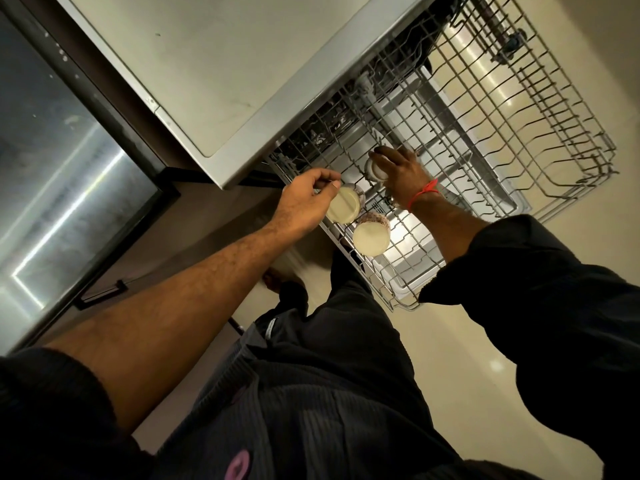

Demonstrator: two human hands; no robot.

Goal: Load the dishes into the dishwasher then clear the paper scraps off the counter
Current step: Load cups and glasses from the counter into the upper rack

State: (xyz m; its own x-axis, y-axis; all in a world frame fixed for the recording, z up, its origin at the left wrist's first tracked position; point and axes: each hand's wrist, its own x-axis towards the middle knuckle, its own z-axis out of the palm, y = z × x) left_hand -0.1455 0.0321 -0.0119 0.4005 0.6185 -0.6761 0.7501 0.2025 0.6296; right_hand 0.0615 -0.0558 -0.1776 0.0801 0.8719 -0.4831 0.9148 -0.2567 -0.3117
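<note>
At the middle of the frame, the left hand (311,195) pinches the rim of a cream-coloured cup (343,209) over the near edge of the dishwasher's upper rack (519,133). A second cup (370,235), patterned on its side, sits in the rack just below it. The right hand (398,174), a red thread (424,197) on its wrist, curls over a third cup (375,169) in the rack. No writing can be read anywhere.

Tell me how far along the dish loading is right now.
Early stage. One patterned cup with a pale base already sits upside down in the pulled-out grey wire upper rack. The left hand holds a second patterned cup at the rack's near edge, and the right hand grips a third cup further in. The rest of the rack is bare. The counter's paper scraps are out of view.
</note>
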